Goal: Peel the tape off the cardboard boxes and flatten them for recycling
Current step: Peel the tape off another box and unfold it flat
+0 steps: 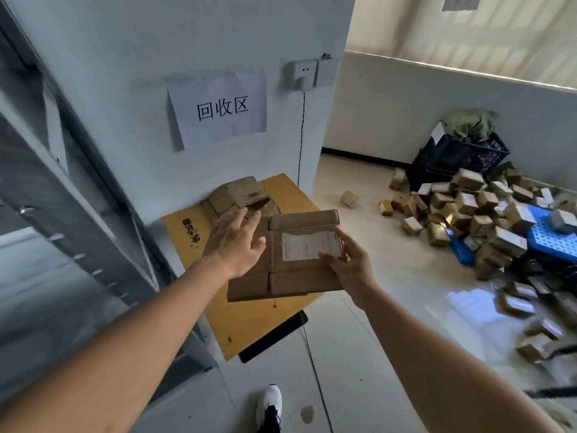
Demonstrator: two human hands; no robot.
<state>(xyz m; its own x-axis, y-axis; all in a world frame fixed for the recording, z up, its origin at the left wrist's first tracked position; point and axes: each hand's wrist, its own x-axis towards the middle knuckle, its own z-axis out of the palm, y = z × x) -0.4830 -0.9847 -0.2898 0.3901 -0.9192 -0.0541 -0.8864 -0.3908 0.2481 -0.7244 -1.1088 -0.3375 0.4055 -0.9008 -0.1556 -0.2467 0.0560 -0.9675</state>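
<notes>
Brown cardboard fills the middle of the head view: a flattened box (290,260) with a white shipping label (307,245) on its upper face, held level above a yellow cardboard sheet (249,320) that lies on the floor against the white wall. The right hand (349,264) grips the box at its right edge, thumb on top at the label's lower corner and the other fingers hidden underneath. The left hand (237,242) is released, fingers straight and spread, palm down over the box's left part; whether it touches the cardboard or only hovers I cannot tell. At the sheet's far edge, by the wall, sits a small stack of flattened boxes (243,198), and a paper sign (218,107) is stuck to the wall above it, so this looks like the drop-off spot. The box is probably kept flat and carried out in front so it can go down on or beside that stack. Both arms reach forward and are nearly straight, the left one aimed toward the stack. Far to the right, a big heap of unopened small boxes (480,214) lies on the tiled floor near a dark crate (465,154), so most of the work seems left.
</notes>
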